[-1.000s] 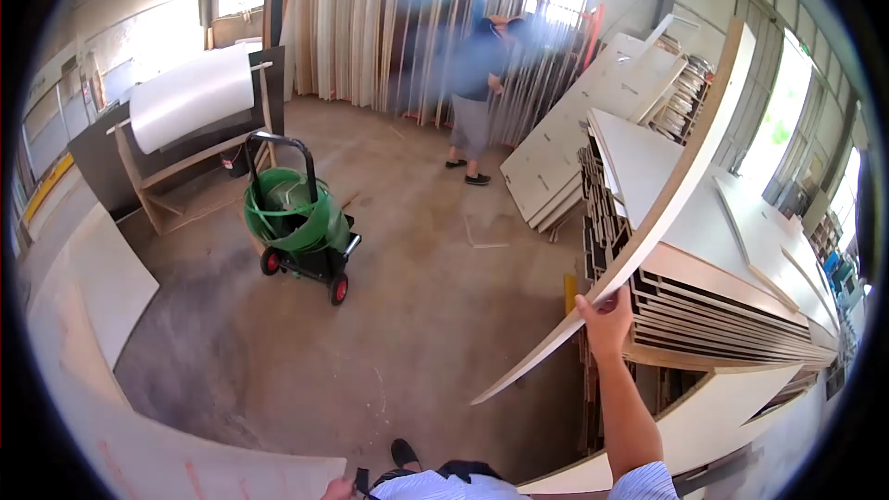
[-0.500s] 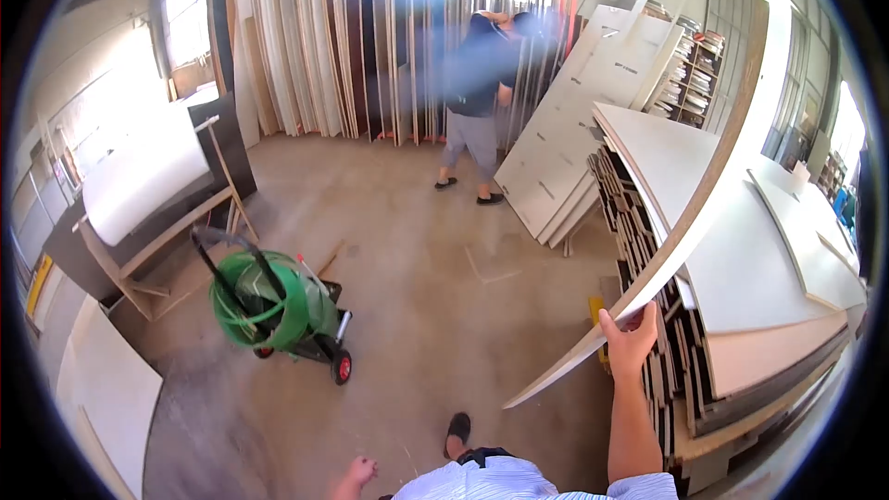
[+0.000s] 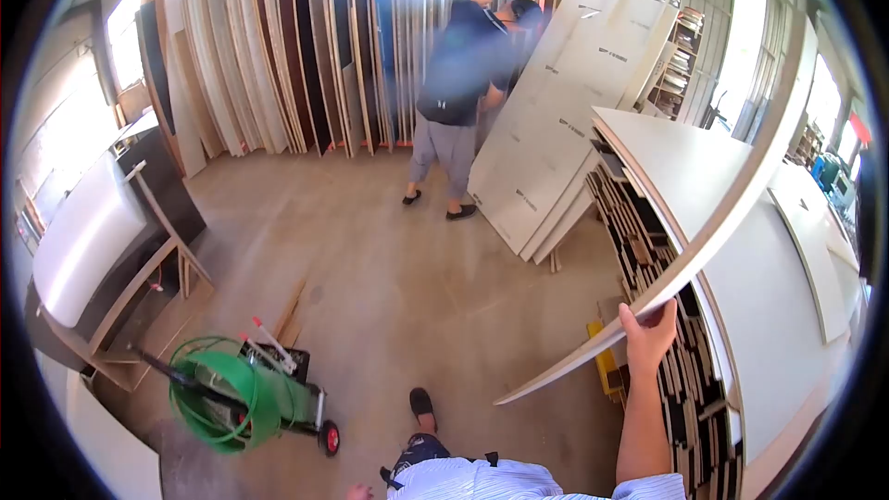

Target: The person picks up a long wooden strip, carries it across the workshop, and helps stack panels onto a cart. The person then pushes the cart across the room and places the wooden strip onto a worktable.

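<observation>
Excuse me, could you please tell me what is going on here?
A person's right hand grips a long pale board beside a stack of panels. The left hand barely shows at the view's bottom edge, so whether it holds anything is unclear. A co-worker stands ahead beside large leaning sheets, and a green wheeled bin stands at left.

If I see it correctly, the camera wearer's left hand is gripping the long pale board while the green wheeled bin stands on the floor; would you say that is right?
Not quite: it is the right hand that grips the long pale board, as the head view shows. The green wheeled bin does stand on the floor.
</observation>
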The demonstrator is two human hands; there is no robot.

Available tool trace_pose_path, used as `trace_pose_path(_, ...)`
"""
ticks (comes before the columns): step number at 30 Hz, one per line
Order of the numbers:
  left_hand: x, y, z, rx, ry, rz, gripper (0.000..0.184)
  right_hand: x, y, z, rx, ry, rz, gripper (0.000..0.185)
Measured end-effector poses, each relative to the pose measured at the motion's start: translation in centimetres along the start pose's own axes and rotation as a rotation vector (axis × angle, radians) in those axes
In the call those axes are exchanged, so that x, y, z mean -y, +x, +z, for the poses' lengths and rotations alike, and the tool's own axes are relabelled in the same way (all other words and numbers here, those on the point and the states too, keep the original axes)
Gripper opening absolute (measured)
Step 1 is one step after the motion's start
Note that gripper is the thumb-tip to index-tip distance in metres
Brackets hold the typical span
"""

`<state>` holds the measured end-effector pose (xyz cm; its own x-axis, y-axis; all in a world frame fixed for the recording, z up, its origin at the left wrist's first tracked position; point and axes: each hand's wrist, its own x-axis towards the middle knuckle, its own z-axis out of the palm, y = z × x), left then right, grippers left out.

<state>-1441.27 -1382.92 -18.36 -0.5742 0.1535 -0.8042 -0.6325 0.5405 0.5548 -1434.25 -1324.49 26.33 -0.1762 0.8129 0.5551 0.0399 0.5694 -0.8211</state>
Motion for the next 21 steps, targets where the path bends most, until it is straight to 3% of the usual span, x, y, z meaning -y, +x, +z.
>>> trace_pose_path(5, -13.7, 14.0, -3.6, 0.152, 0.102, -0.073, 0.027, -3.2, 4.7, 7.8, -0.131, -0.06, 0.056, 0.055)
trace_pose_path(7, -22.4, 17.0, -3.4, 0.123, 0.289, -0.02, 0.029, -5.1, 6.1, 10.5, -0.193, -0.144, 0.023, 0.056)
trace_pose_path(9, -29.1, 22.4, -3.3, 0.183, 0.071, 0.027, 0.027, -5.7, 7.5, 12.6, -0.214, -0.206, 0.087, 0.056)
trace_pose_path(11, -36.7, 24.4, -3.3, 0.167, 0.117, 0.21, 0.027, -6.8, 8.5, 14.3, -0.238, -0.202, 0.131, 0.057)
trace_pose_path(14, -47.1, 26.5, -2.2, 0.117, 0.149, 0.288, 0.025, -9.6, 10.3, 16.6, -0.257, -0.186, 0.144, 0.062)
trace_pose_path(17, -51.6, 30.8, -0.7, 0.125, 0.095, 0.287, 0.025, -10.8, 13.2, 19.1, -0.291, -0.274, 0.146, 0.065)
trace_pose_path(21, -51.5, 35.8, 1.0, 0.207, 0.296, 0.173, 0.029, -15.0, 17.0, 21.0, -0.336, -0.384, 0.139, 0.068)
